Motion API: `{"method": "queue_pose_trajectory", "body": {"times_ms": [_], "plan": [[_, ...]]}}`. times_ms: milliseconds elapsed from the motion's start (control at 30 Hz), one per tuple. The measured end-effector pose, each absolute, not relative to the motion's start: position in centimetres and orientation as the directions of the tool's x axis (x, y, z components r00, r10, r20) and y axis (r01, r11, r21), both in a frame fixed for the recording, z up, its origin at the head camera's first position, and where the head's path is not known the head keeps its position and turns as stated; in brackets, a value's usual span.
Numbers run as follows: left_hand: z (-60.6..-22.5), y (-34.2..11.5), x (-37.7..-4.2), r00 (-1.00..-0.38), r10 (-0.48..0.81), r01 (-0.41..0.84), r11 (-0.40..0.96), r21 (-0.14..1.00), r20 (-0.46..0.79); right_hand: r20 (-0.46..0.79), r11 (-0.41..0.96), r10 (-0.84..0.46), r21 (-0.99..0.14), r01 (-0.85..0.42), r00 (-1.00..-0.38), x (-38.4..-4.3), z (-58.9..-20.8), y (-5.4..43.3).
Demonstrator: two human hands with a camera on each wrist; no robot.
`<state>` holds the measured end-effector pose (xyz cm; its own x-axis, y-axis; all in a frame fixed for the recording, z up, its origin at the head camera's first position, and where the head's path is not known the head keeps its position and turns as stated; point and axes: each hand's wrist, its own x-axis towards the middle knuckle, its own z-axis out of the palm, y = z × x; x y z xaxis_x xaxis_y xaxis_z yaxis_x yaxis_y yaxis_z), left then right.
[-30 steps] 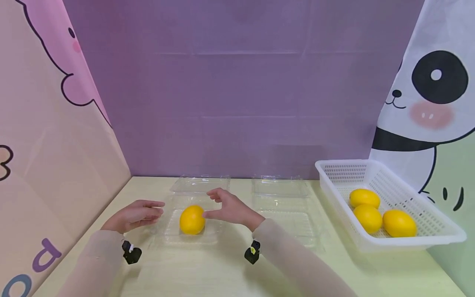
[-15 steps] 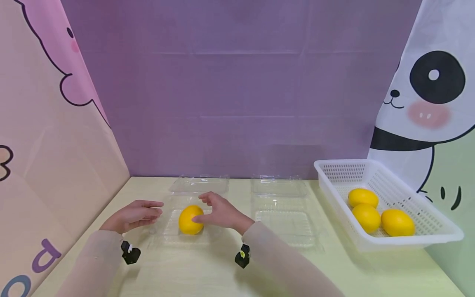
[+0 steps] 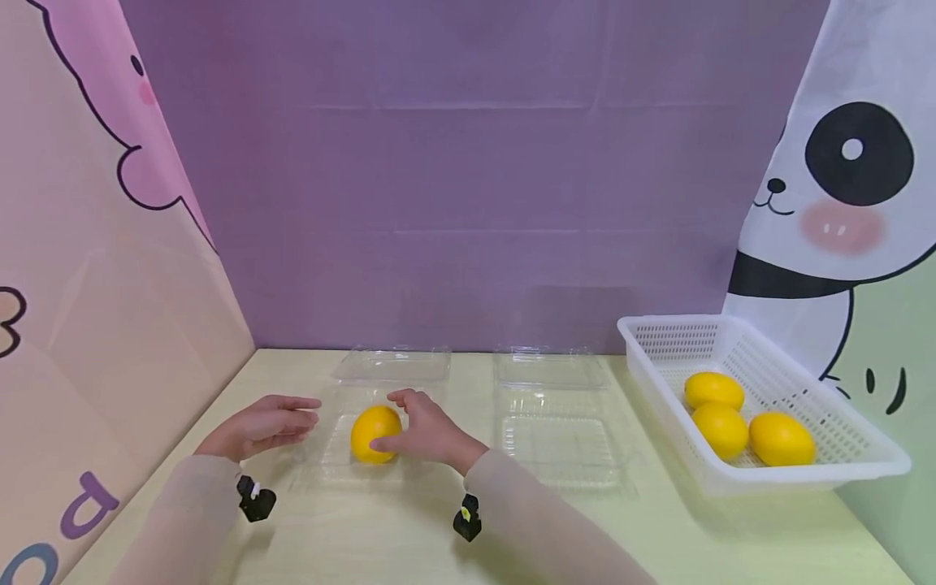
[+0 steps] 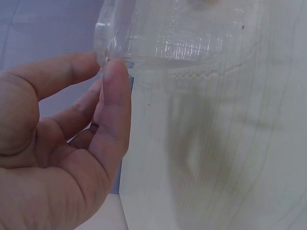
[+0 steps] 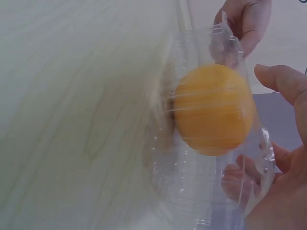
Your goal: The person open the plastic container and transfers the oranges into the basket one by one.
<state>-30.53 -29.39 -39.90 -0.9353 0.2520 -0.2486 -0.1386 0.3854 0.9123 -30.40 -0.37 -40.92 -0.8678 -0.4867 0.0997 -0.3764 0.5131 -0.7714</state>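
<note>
A yellow lemon [image 3: 376,435] sits in the base of a clear plastic clamshell box [image 3: 417,470], whose lid is folded back behind it. My right hand [image 3: 431,435] reaches in from the right. Its thumb overlaps the lemon in the head view, and in the right wrist view thumb and fingers stand spread apart near the lemon [image 5: 213,110]. Whether the thumb touches it I cannot tell. At the box's left side is my left hand [image 3: 265,424], fingers extended toward the rim. In the left wrist view its fingertips overlap the box edge [image 4: 115,36]; contact is unclear.
A second clear clamshell box [image 3: 559,451] lies unfolded to the right, with nothing seen inside. Farther right, a white perforated basket [image 3: 790,481] holds three lemons [image 3: 782,439]. A purple backdrop [image 3: 468,179] closes off the rear of the pale table [image 3: 351,536], with printed panels on both sides.
My right hand has moved left, bringing its thumb from the lemon's right edge to across its front. The left hand stays almost still. The lemon stays in the box.
</note>
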Motion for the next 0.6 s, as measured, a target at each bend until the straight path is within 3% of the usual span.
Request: {"method": "queue_pose_trajectory", "body": {"times_ms": [600], "plan": [[-39.7,-29.3,-30.6,-0.939,0.237,-0.143,0.39,0.91,-0.249,0.066,0.611,-0.479,-0.691,-0.386,-0.876,-30.5,-41.2,-2.3]]}}
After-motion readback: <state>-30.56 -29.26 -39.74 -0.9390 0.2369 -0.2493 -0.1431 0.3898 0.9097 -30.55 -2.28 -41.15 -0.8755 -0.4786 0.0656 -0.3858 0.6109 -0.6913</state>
